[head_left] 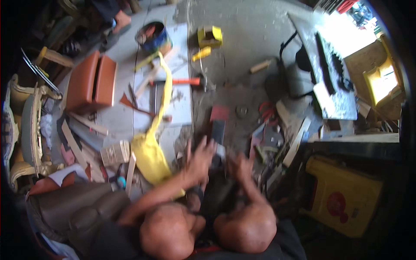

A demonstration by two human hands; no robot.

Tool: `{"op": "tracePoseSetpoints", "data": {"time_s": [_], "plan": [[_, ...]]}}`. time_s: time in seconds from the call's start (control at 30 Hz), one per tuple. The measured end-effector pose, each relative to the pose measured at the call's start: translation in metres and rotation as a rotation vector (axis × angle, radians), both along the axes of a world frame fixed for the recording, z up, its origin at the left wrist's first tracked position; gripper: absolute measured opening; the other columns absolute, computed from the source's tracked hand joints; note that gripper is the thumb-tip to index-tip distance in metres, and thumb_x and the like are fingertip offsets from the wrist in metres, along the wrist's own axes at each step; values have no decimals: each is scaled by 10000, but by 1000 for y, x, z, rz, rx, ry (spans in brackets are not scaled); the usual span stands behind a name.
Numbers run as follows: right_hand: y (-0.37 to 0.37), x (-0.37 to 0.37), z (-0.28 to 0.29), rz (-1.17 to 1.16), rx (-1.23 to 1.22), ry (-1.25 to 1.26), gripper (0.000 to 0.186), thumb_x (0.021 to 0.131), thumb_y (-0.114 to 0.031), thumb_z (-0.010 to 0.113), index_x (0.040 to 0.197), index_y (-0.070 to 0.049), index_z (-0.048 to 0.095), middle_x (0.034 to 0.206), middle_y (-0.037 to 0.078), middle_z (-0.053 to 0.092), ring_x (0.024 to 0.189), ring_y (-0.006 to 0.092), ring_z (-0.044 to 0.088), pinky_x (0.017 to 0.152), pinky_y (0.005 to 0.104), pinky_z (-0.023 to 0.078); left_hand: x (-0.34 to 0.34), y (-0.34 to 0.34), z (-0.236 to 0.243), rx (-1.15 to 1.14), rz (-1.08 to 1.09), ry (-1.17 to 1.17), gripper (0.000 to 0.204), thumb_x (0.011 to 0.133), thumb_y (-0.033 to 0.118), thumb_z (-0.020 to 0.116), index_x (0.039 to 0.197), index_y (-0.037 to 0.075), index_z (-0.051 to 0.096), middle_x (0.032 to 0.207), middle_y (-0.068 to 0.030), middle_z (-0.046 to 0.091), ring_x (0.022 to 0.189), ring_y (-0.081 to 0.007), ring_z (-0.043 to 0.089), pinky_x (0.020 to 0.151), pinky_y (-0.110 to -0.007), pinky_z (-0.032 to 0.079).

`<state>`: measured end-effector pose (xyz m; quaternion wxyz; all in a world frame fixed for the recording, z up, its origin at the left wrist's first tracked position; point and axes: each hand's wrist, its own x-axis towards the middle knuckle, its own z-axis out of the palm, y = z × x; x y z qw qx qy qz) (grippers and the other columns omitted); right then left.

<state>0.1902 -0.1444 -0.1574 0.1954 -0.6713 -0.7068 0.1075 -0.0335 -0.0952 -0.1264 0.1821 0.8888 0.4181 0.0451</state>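
Observation:
My left hand [200, 161] is in front of my knees, its thumb stretched away from the other fingers. The fingertips are beside a small pale piece [219, 150], and I cannot tell whether they touch it. My right hand [239, 167] is on the other side of that piece, with fingers curled in; what they hold, if anything, is blurred. Just beyond the hands lies a dark flat block [218, 131], with a reddish piece [219, 113] at its far end. A yellow cloth bag [149, 158] with a long strap lies left of my left hand.
A hammer [182, 81] with an orange handle lies on pale boards ahead. Beyond are a bucket [154, 38] and a yellow box [209, 37]. Reddish-brown padded blocks [89, 82] stand left. Wood strips and pliers [268, 112] lie right, near a yellow plastic stool [344, 195]. Another person's foot [122, 21] shows at upper left.

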Motion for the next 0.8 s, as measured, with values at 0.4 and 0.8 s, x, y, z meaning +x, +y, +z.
{"op": "tracePoseSetpoints", "data": {"time_s": [0.4, 0.8], "plan": [[35, -3, -9, -32, -10, -22, 478, 862, -299, 780, 1337, -301, 731, 798, 125, 645, 682, 337, 692, 600, 493, 537, 13, 60, -7, 87, 73, -97, 510, 1006, 189, 509, 1493, 44, 554, 1565, -125, 537, 1545, -337, 358, 1201, -717, 192], [75, 0, -2, -71, 22, 84, 475, 869, -318, 776, 1340, -281, 724, 836, 128, 639, 616, 321, 697, 517, 445, 531, 14, 83, -11, 84, 25, 1, 555, 972, 176, 540, 1513, 53, 536, 1660, -115, 421, 1570, -353, 308, 1210, -712, 191]]}}
